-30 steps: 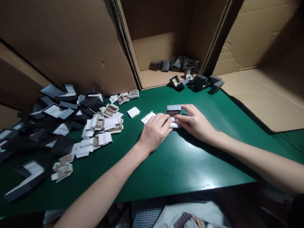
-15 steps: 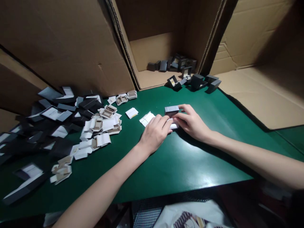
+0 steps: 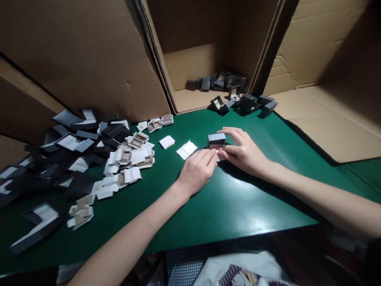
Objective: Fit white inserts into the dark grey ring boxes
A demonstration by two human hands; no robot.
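A small dark grey box [image 3: 216, 138] stands on the green table between my hands, its grey top toward the far side. My left hand [image 3: 198, 169] is closed at the near left of the box, fingers together and pointing down. From the right, the bent fingers of my right hand [image 3: 242, 151] pinch close to my left fingertips, with the index finger reaching behind the box. A bit of white card [image 3: 220, 158] shows between the hands; the rest is hidden by fingers. Just left of them lies a flat white folded card [image 3: 187, 149], with a smaller white card [image 3: 167, 142] farther left.
Open black boxes [image 3: 85, 135] heap up on the left beside a pile of folded white card inserts [image 3: 131, 157]. Dark boxes [image 3: 247, 102] stand at the back edge, several inside a cardboard carton [image 3: 190, 63]. More cardboard [image 3: 336, 119] lies at the right.
My left hand has shifted slightly right and down, uncovering more of the folded card. Less of the white card between my hands shows now. The view has moved a little.
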